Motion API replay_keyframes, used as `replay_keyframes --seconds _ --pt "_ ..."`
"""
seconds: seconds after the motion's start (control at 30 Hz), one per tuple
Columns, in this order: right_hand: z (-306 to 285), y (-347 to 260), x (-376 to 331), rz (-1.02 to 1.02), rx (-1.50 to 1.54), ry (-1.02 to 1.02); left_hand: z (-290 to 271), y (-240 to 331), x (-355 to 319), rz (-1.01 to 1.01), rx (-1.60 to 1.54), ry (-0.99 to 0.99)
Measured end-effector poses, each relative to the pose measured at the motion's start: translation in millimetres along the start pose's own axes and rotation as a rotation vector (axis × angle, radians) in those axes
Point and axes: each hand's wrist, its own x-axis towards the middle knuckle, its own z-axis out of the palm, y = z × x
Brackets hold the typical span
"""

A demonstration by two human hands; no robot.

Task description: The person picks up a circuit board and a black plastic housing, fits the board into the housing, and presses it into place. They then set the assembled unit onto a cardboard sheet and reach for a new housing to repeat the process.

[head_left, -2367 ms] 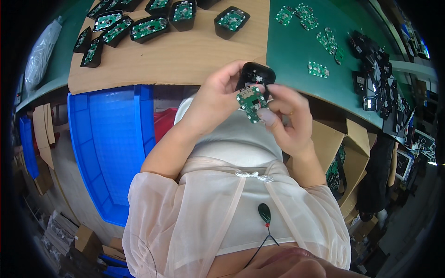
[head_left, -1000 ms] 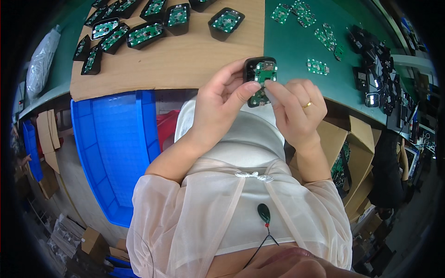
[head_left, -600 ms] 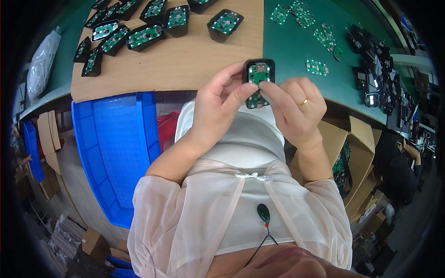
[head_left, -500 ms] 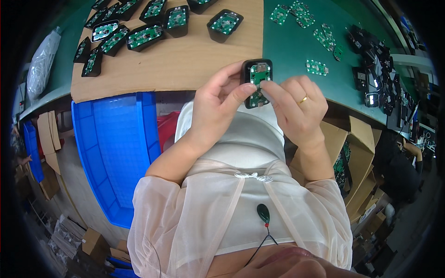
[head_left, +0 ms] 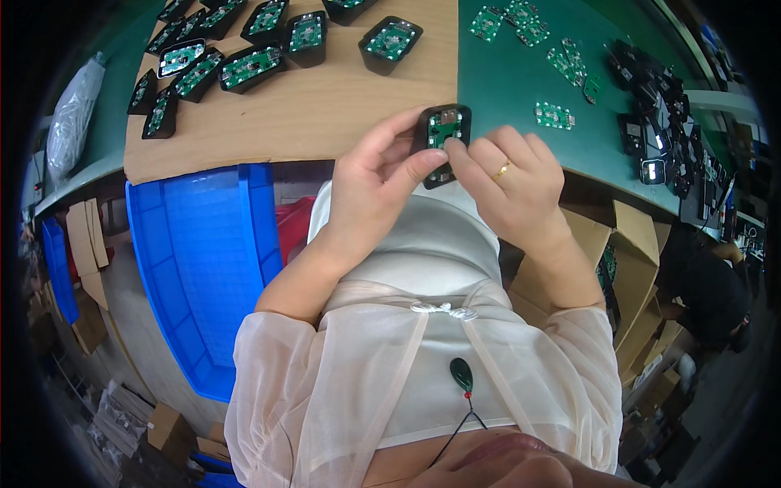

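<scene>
My left hand [head_left: 376,180] grips a small black housing [head_left: 440,144] at the near edge of the workbench. A green circuit board [head_left: 444,128] lies inside the housing. The fingertips of my right hand [head_left: 508,189] press on that board and on the housing's right side; a gold ring shows on one finger. Both hands hold the part just above my lap.
Several black housings with green boards [head_left: 244,65] lie in rows on the wooden board [head_left: 325,114] at the back left. Loose green boards [head_left: 553,115] sit on the green mat [head_left: 521,89]. Black parts [head_left: 659,122] pile at the right. A blue crate [head_left: 195,268] stands at my left, cardboard boxes [head_left: 626,268] at my right.
The green board, first held loose in front of the housing, has gone into it. Both hands have lifted the housing a little toward the bench edge.
</scene>
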Motion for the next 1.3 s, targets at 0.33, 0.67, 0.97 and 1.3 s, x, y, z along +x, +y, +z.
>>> replay_keyframes --seconds 0.33,0.67,0.97,1.3 --pt "12.7 -18.8 -7.7 0.71 0.988 0.137 -0.5 5.6 5.8 0.038 -0.06 0.024" --pt "21.9 -25.1 0.2 0.643 0.981 0.118 -5.5 19.5 -0.7 0.131 0.013 0.034" --pt "18.3 25.9 -9.5 0.706 0.766 0.036 -37.2 17.5 28.8 0.304 0.519 0.209" --pt "-8.2 186.0 -56.5 0.945 -0.378 0.039 -56.0 1.4 61.9 0.475 0.911 0.593"
